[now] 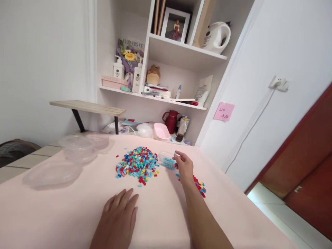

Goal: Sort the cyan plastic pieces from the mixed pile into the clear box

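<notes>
A heap of small toy building bricks in red, blue, light blue, green and yellow lies mid-table. My left hand rests palm down on the cloth in front of it, fingers outstretched and holding nothing. Just right of the heap stands a small clear plastic box with light-blue bricks inside. At the box's right side, my right hand is raised with thumb and fingers pinched; a bit of pale blue shows at the fingertips, like a small light-blue brick. Beneath the right wrist lies a smaller pile of mixed bricks, partly hidden.
Several clear plastic containers stand at the left on the pink tablecloth. Behind the table are a wooden riser, a pink basin, a red jug and white shelves. A pink note sticks to the wall.
</notes>
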The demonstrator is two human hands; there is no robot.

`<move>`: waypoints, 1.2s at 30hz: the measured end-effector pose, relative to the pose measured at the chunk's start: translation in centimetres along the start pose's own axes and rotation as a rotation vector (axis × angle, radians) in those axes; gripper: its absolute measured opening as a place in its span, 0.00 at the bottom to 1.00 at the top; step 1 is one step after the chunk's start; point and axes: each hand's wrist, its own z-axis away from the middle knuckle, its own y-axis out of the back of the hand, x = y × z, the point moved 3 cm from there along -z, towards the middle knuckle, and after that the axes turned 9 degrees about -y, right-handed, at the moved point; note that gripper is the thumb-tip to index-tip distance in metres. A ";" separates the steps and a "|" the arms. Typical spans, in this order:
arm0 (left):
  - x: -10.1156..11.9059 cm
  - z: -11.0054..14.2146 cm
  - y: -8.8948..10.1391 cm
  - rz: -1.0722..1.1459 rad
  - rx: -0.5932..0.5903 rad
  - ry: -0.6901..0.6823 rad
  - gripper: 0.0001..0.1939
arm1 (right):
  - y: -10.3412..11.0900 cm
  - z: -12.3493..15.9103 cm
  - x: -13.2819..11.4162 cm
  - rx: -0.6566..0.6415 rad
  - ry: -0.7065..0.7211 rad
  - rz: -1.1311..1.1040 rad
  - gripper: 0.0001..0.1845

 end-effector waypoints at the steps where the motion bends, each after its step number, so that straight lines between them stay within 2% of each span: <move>1: 0.0 0.0 0.0 0.002 0.003 0.002 0.17 | 0.1 -0.2 0.1 0.001 -0.007 -0.003 0.29; 3: -0.1 0.1 -0.1 0.007 0.010 0.004 0.17 | 0.1 -0.2 0.2 -0.006 -0.011 0.005 0.31; 6: -0.2 0.1 -0.2 0.017 0.015 0.003 0.17 | -0.4 0.4 0.1 -0.041 0.002 0.021 0.27; 10: -0.1 0.0 -0.1 0.041 0.000 0.017 0.17 | -1.6 1.7 -0.4 -0.185 0.051 0.094 0.22; 15: 0.0 -0.1 0.1 0.043 -0.045 0.030 0.18 | -3.5 3.4 -0.4 -0.449 0.178 0.417 0.15; 18: 0.0 -0.1 0.1 0.046 -0.055 0.034 0.18 | -4.3 4.4 -0.4 -0.555 0.258 0.614 0.15; 24: 0.0 -0.1 0.2 0.011 -0.031 0.012 0.18 | -4.4 5.7 -0.4 -0.593 0.297 0.807 0.21; 29: 0.0 0.0 0.1 -0.001 -0.019 -0.001 0.18 | -4.4 5.7 -0.4 -0.660 0.288 0.767 0.21; 36: 0.0 0.1 0.0 0.017 -0.002 0.004 0.17 | -4.6 6.0 -0.6 -0.664 0.329 0.764 0.22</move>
